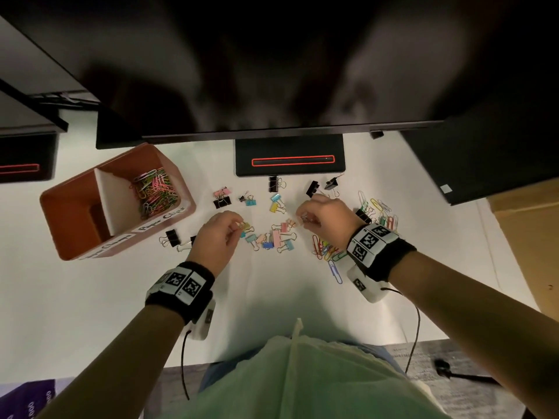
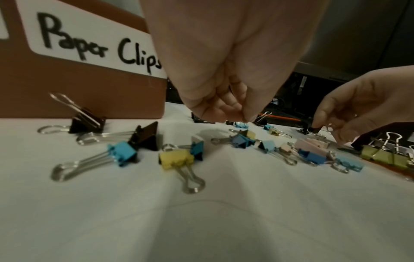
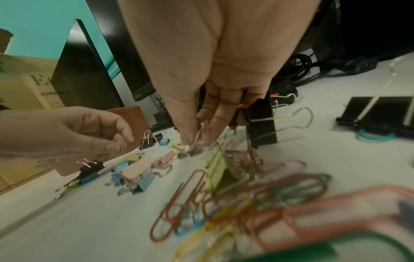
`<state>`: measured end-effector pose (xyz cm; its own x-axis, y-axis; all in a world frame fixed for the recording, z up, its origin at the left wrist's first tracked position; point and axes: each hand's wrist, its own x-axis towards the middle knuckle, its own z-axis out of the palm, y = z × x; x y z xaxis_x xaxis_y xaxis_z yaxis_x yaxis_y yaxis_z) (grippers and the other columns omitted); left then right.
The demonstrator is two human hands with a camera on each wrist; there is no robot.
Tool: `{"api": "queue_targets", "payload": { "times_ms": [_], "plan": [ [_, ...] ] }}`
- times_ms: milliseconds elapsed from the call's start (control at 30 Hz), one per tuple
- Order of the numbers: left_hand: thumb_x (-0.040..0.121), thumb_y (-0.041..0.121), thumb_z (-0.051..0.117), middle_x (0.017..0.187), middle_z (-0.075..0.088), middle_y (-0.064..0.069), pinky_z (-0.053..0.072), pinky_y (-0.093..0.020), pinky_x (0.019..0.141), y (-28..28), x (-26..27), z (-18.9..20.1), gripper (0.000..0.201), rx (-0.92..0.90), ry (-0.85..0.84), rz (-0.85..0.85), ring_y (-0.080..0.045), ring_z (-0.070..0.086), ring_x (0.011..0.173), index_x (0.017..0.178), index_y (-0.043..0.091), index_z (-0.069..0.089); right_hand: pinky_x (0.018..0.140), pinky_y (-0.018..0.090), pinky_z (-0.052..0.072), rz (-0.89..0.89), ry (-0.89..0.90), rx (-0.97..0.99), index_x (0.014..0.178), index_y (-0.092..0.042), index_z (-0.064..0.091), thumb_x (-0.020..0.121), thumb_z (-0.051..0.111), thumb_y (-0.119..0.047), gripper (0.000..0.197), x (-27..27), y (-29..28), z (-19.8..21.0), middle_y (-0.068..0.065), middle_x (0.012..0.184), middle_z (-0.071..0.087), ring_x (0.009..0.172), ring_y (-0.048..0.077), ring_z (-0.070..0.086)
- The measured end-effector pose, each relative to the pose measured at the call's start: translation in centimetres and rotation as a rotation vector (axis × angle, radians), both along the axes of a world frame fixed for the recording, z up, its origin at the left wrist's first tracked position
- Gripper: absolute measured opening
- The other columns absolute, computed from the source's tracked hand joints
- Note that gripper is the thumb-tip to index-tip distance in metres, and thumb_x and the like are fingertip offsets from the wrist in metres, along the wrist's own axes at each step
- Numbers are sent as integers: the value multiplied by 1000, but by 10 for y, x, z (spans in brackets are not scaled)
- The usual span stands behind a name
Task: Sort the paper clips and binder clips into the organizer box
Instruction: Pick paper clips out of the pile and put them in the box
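Observation:
A brown organizer box [image 1: 75, 213] stands at the left; its far compartment holds a heap of paper clips [image 1: 154, 190]. Coloured binder clips [image 1: 279, 237] lie scattered mid-table, between my hands. My left hand [image 1: 234, 228] hovers just above them and pinches a yellow binder clip [image 1: 245, 227] by its wire handle; the left wrist view shows the fingertips [image 2: 241, 117] closed together. My right hand [image 1: 302, 219] pinches the silver wire handle of a small binder clip [image 3: 200, 134] low over the pile. Loose paper clips [image 1: 325, 249] lie under my right wrist.
Black binder clips [image 1: 171, 237] lie near the box and by the monitor base [image 1: 290, 158]. More paper clips [image 1: 382, 213] spread at the right. A dark monitor overhangs the back. A cardboard box [image 1: 526, 225] borders the table's right side.

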<state>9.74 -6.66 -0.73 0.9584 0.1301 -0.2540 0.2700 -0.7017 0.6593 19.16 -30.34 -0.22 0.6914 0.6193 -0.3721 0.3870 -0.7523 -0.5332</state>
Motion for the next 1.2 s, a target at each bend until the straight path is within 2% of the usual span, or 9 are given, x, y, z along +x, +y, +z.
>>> {"api": "queue_targets", "payload": {
  "times_ms": [100,267,367,500,633,700,767,1000,1200],
  "plan": [
    [85,2,58,91,55,-1,41,-8,71,4,-1,1,13,-16,-47,-23,-13,58,78,94,8,65,85,32,51,-36,21,96,111,-15,62,89,59,-18,23,7,11,8,4,104,56,86,18,58],
    [82,10,65,84,57,0,45,-21,72,-5,1,10,11,-49,-56,-42,-8,55,70,92,14,66,81,29,51,-127,-19,144,115,-18,59,91,56,-27,26,17,19,23,2,108,57,85,16,59],
    [83,17,64,82,60,4,47,-22,72,-22,1,17,35,-103,119,-235,-3,53,70,116,26,57,77,30,53,-118,-77,100,111,-21,59,91,54,-28,21,13,5,20,-2,100,59,77,12,56],
    [87,17,57,82,50,10,47,-23,73,-41,-6,10,58,76,274,-474,-7,50,72,136,37,34,70,29,53,-29,-9,-13,108,-27,57,88,57,-31,20,-12,-16,10,-7,91,59,74,11,55],
    [87,10,55,88,48,7,41,-25,73,-42,-6,-1,30,54,173,-333,-11,48,75,114,23,53,72,29,50,25,-5,-114,115,-23,56,86,59,-30,30,-23,-31,3,-3,99,60,84,18,60],
    [86,11,58,80,52,4,45,-30,67,-36,-6,-4,10,43,132,-268,-14,50,69,90,19,53,75,30,50,27,-29,-134,118,-22,56,85,59,-30,33,-21,-36,2,-1,102,60,87,19,60],
    [84,11,60,77,56,-2,50,-35,68,-28,-7,-5,7,41,106,-180,-17,52,68,82,13,53,76,30,49,15,-49,-158,118,-22,56,86,58,-31,33,-20,-40,2,0,104,60,89,21,61],
    [85,11,61,77,59,-1,43,-26,71,-2,-11,8,22,-18,90,120,-17,57,73,105,13,51,80,34,49,-72,-174,-259,113,-21,57,88,51,-32,28,-18,-46,4,2,112,60,96,26,61],
    [86,11,60,79,56,-1,48,-27,75,-8,-13,6,52,-21,148,-176,-15,54,71,133,27,44,97,41,39,-10,-179,-281,125,-20,51,89,53,-28,37,-14,-27,3,2,128,50,112,26,53]
  ]
}}
